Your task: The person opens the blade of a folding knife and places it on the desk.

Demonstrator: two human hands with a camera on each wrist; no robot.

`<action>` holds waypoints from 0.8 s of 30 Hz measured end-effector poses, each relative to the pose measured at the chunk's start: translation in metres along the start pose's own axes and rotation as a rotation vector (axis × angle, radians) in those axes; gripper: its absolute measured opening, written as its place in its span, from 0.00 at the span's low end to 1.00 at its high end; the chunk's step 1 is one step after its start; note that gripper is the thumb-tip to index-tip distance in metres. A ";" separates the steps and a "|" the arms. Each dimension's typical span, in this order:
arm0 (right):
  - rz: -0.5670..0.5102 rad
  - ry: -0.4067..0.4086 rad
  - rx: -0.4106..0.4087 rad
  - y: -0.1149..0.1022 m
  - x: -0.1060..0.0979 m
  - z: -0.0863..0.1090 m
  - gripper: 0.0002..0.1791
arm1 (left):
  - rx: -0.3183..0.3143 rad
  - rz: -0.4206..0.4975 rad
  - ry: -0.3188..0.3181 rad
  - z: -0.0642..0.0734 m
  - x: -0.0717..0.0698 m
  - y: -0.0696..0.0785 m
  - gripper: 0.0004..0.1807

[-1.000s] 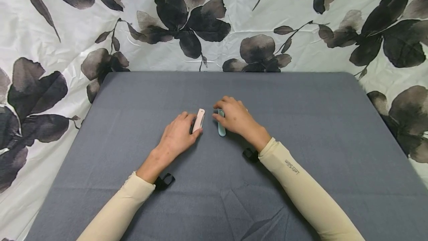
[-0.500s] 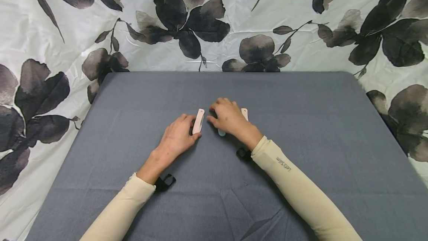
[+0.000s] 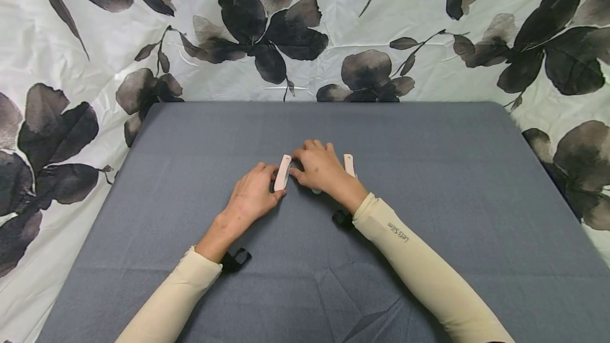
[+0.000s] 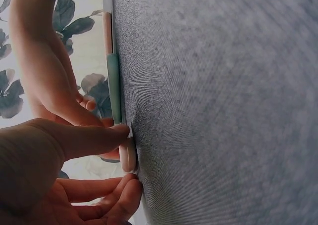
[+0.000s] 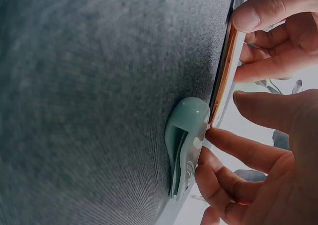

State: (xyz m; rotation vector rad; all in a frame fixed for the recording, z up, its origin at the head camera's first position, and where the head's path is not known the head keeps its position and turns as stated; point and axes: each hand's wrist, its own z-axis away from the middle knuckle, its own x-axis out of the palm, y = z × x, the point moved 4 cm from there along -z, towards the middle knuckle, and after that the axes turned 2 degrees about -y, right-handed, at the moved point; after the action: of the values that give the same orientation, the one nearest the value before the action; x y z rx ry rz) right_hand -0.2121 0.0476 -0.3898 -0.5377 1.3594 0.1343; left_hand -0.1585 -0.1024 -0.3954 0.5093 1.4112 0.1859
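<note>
In the head view a pale pink folding knife (image 3: 283, 172) lies on the grey cloth, a shiny strip along its right edge. My left hand (image 3: 253, 190) pinches it from the left, thumb at its near end and fingers higher up its side. My right hand (image 3: 324, 167) hovers just to its right, thumb and index finger spread at its edge. Under that hand lies a teal folding knife (image 5: 188, 128), mostly hidden in the head view; its slot shows in the right wrist view. A second pink knife (image 3: 349, 164) sits beyond the right wrist, partly covered.
Grey cloth (image 3: 190, 136) covers the tabletop, with creases near the front. Behind and beside it hangs a white flowered sheet (image 3: 214, 78). A black strap mount (image 3: 235, 260) sits at the left wrist, another strap mount (image 3: 342, 219) at the right.
My right hand has moved left across the teal knife towards the left pink knife, uncovering the second pink knife. My left hand has stayed nearly still.
</note>
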 end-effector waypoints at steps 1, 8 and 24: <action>-0.001 -0.001 -0.001 0.000 0.001 0.000 0.25 | 0.000 0.001 0.001 0.000 0.000 0.000 0.31; 0.007 0.002 -0.013 0.000 0.003 -0.003 0.27 | 0.002 0.011 0.010 0.001 0.002 0.000 0.31; -0.074 0.034 0.002 0.000 0.001 -0.008 0.21 | 0.017 0.139 0.017 -0.004 0.004 -0.003 0.32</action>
State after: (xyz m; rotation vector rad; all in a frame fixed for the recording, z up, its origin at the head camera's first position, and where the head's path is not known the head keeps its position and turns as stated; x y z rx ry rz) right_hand -0.2189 0.0443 -0.3913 -0.5903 1.3706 0.0639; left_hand -0.1626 -0.1020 -0.4002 0.6215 1.3955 0.2909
